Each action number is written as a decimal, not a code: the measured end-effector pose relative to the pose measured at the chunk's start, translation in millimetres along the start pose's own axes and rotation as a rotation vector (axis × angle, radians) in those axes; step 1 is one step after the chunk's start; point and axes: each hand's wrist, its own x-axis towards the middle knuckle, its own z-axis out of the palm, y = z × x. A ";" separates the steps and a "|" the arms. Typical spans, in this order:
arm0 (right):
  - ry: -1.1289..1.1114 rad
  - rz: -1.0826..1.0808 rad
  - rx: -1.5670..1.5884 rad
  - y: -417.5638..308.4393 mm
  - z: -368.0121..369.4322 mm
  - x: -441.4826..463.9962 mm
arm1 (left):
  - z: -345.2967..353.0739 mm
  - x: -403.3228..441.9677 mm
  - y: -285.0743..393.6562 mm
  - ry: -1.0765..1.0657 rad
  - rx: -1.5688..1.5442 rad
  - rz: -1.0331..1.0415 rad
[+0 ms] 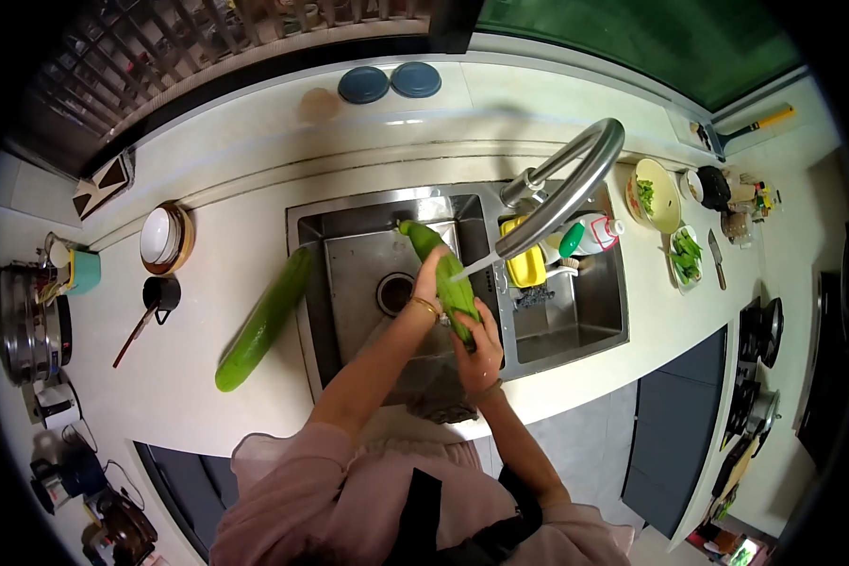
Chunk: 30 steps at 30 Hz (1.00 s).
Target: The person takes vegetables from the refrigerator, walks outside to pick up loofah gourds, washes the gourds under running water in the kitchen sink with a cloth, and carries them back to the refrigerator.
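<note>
Left hand (430, 274) wraps the green gourd (455, 294) mid-length, right hand (481, 341) clasps its near end, long axis running far-left to near-right over the left basin (349, 259), under water (474, 268) from the tap (578, 200).

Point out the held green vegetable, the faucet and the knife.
Held green vegetable (456, 291): head view, middle of its body.
Faucet (574, 200): head view, its curved spout.
Knife (715, 250): head view, on the blade.

one gourd (265, 323) lies left of the sink (357, 264), the held gourd (457, 295) above it.
</note>
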 end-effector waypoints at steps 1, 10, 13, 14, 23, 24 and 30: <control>0.001 0.001 -0.018 -0.5 -1.4 4.3 | 3.6 -2.9 0.8 0.005 0.008 -0.008; -0.008 0.155 0.080 41.3 25.2 38.1 | 4.4 -5.7 21.2 0.066 -0.121 0.188; -0.582 1.009 0.442 40.7 23.5 49.7 | -0.4 -15.8 40.3 0.000 -0.075 0.156; -0.587 1.177 0.667 32.8 16.9 56.4 | -1.6 -18.3 42.8 0.010 -0.070 0.109; -0.061 0.320 -0.474 201.4 -50.1 173.8 | -21.4 -79.9 62.0 -0.059 0.447 0.054; -0.117 0.270 -0.430 217.1 -55.2 195.8 | -26.5 -77.5 61.2 -0.008 0.450 0.038; -0.324 -0.177 -0.780 230.7 -52.5 248.4 | -32.6 -107.9 58.6 0.268 0.433 0.358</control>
